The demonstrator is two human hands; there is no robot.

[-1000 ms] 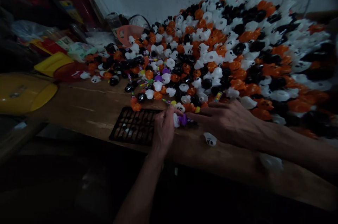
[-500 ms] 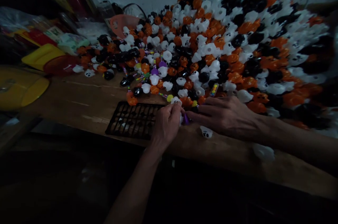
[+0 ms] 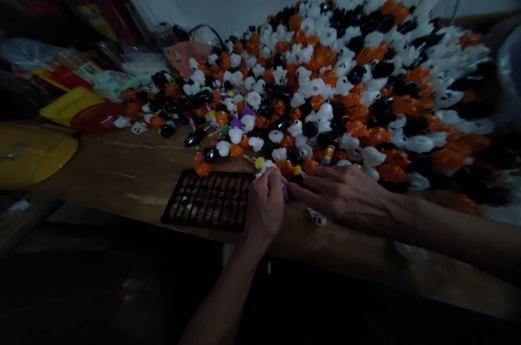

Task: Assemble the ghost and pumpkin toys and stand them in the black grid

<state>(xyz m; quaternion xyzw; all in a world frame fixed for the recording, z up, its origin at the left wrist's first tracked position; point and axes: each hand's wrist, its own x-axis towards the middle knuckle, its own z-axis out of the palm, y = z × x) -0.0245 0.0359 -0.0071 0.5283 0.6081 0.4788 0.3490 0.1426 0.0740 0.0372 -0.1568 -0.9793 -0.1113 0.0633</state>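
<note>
My left hand (image 3: 266,204) is closed, thumb on top, around a white ghost-shaped plastic piece (image 3: 266,166) whose top shows above the fingers. My right hand (image 3: 342,193) reaches in from the right, its fingertips meeting the left hand at a small purple piece (image 3: 286,192). Most of that purple piece is hidden by the fingers, and the right thumb is out of sight. Below the right hand a loose white ghost piece (image 3: 316,217) with a black face lies on the wooden table (image 3: 134,163). A black abacus-like frame (image 3: 207,199) lies left of my left hand.
A big heap of white, orange and black plastic figures (image 3: 325,84) covers the table's back and right. Beaded strings with an orange pumpkin (image 3: 201,165) lie near the frame. Yellow scoops (image 3: 71,106), a yellow lidded thing (image 3: 36,152) and a pink basket (image 3: 189,55) stand left.
The view has tilted, so the table sits lower in it. My left hand has turned slightly and covers more of the purple piece. Both hands stay together at the same spot.
</note>
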